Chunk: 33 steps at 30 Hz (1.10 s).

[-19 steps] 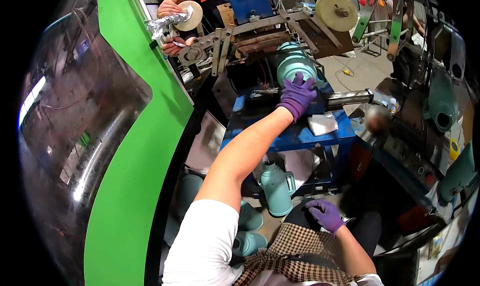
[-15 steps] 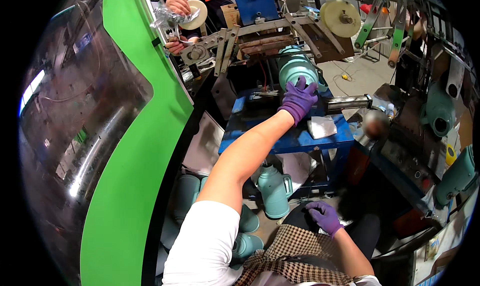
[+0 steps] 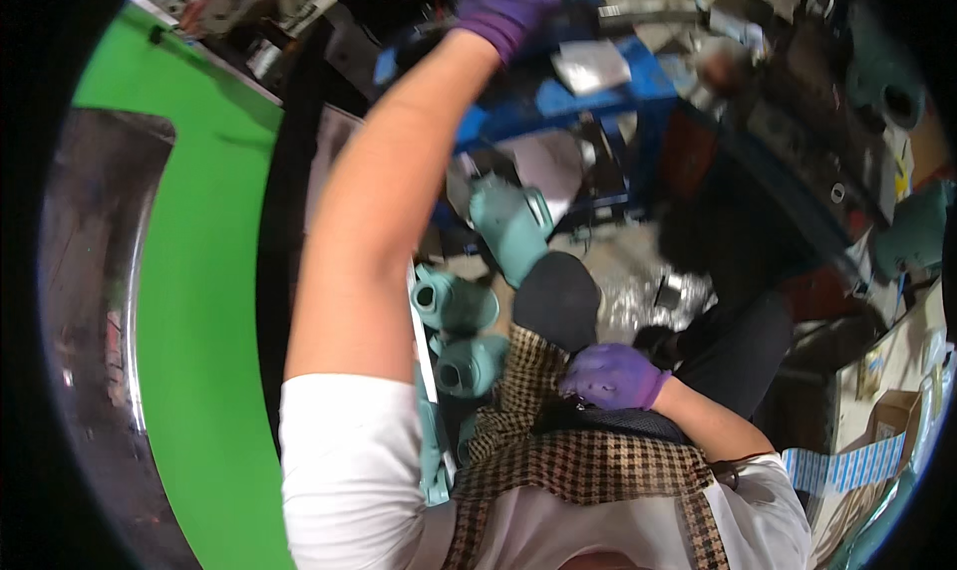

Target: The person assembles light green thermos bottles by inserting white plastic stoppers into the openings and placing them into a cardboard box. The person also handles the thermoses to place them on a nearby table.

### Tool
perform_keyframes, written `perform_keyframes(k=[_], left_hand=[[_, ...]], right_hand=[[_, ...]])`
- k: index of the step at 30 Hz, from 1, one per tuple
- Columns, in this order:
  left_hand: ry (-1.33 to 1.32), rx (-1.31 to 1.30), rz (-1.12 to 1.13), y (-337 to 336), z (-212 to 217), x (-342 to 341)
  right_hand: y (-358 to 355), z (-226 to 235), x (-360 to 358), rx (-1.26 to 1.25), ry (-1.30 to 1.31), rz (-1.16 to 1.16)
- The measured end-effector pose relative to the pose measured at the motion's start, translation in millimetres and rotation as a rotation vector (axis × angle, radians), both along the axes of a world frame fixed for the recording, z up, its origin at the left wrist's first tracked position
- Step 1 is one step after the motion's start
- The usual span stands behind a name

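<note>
My left hand point(image 3: 506, 10), in a purple glove, reaches to the top edge over a blue metal stand point(image 3: 588, 107). Motion smears it and the edge cuts off its fingers, so their grip cannot be made out. What lies beyond them is out of view. In my lap, my right hand point(image 3: 613, 376), also gloved in purple, is closed with bent fingers at a black mesh pouch point(image 3: 623, 423) over my checked apron point(image 3: 588, 460). Whatever it may hold is hidden. Beyond my knee, a teal jug point(image 3: 511, 233) with a side handle leans tilted below the stand.
More teal jugs point(image 3: 459, 304) lie on my left, beside a curved green panel point(image 3: 214, 301). A silvery sheet point(image 3: 591, 67) rests on the stand. Clear plastic wrap point(image 3: 638, 301) covers some floor past my knees. At right stand a dark bench point(image 3: 768, 161) and an open carton point(image 3: 892, 421).
The view has tilted down toward my lap, so the jug under my left hand and the co-worker's hands have left the picture. My right hand has moved in to the pouch at my waist.
</note>
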<state>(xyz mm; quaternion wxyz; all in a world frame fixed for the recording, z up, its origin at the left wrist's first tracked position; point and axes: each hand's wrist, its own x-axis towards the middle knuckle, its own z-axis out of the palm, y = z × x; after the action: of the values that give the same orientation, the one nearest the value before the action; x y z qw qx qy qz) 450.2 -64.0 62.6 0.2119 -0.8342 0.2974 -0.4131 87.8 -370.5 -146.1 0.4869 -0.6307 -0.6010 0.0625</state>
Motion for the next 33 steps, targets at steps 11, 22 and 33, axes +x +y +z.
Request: perform_keyframes(k=[11, 22, 33], left_hand=[[-0.206, 0.127, 0.182, -48, 17, -37], [0.042, 0.079, 0.292, -40, 1, -29], [0.179, -0.033, 0.307, -53, 6, -36]], right_hand=[[25, -9, -16, -0.251, 0.054, 0.152], [24, -22, -10, 0.033, 0.06, 0.136], [13, -14, -7, -0.26, 0.401, 0.139]])
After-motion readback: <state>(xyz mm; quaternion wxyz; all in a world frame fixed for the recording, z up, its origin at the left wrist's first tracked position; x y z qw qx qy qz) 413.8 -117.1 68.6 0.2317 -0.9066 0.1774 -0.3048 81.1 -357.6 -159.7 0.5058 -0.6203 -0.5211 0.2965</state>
